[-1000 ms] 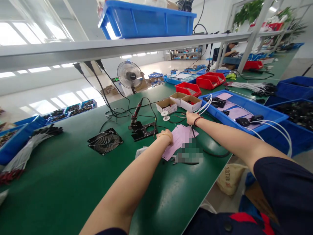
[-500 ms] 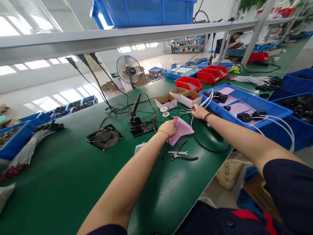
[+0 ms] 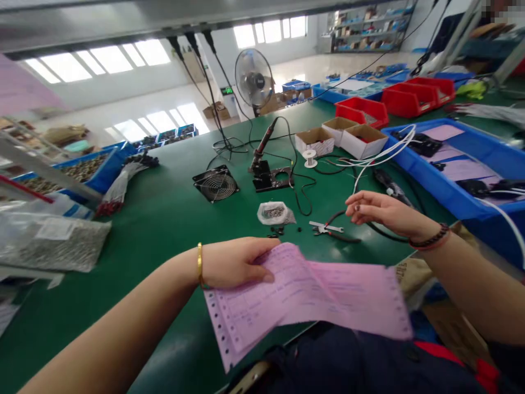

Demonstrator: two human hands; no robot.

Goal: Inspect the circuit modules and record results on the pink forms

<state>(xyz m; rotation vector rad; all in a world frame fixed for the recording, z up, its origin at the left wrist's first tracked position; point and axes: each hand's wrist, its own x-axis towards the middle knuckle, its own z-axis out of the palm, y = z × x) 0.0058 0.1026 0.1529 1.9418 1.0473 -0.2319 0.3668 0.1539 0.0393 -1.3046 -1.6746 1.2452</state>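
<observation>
**Pink continuous form (image 3: 303, 301) held over the near edge of the green surface (image 3: 164, 230)**
The left hand (image 3: 233, 262) pinched the thin, sprocket-perforated paper between thumb and fingers. The right hand (image 3: 381, 210) was empty and open, fingers loosely curled, to the right of the red-handled steel pliers (image 3: 328, 231).

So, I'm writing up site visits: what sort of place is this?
Probably an electronics assembly workshop: a soldering iron stands in its holder on a green-topped workbench, beside blue bins of cables and connectors.
</observation>
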